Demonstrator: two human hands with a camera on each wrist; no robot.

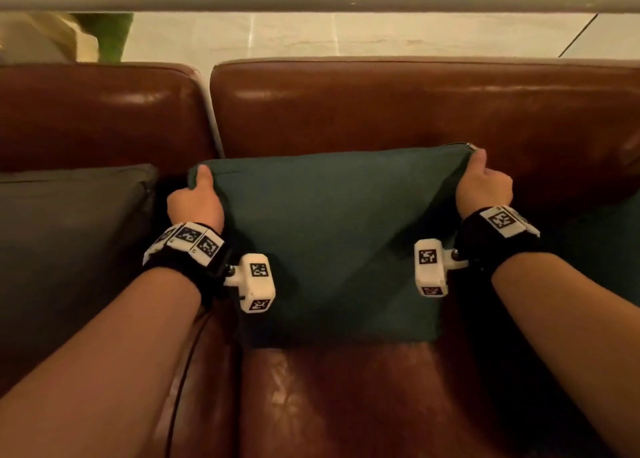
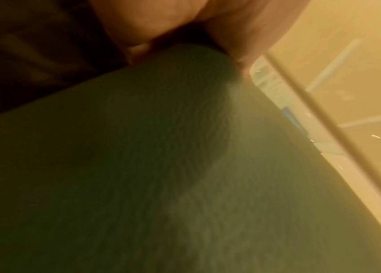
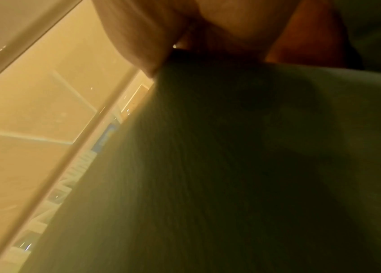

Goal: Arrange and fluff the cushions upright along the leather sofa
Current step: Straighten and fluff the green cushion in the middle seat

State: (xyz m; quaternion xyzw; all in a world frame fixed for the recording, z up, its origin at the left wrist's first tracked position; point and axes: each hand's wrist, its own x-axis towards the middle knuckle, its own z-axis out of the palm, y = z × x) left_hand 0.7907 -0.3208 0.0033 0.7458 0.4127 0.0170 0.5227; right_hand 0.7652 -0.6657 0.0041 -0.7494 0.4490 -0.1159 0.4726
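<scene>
Left fingers: we pinch the upper left corner of the green cushion (image 1: 332,236) with our left hand (image 1: 195,203); the thumb lies on the front face, the other fingers are hidden behind the corner. In the left wrist view the thumb and a finger close on the fabric at the top of the frame.
Right fingers: our right hand (image 1: 483,182) grips the upper right corner the same way, thumb in front, the rest curled behind the edge.
Green cushion: in the middle of the head view, it stands on its lower edge on the seat, its top leaning toward the backrest. The right corner sits higher than the left. A diagonal crease runs across its face.
Wrists: each carries a black band with white marker blocks and a small white camera box.
Leather sofa (image 1: 415,104): brown and glossy, the backrest fills the upper half of the frame, the seat the lower centre.
Grey cushion (image 1: 69,236): at the left of the frame, just beside the green one; we cannot tell whether they touch.
Another green cushion (image 1: 606,250): only an edge shows at the right border.
Beyond the sofa: a pale floor and a rail across the top of the frame.
</scene>
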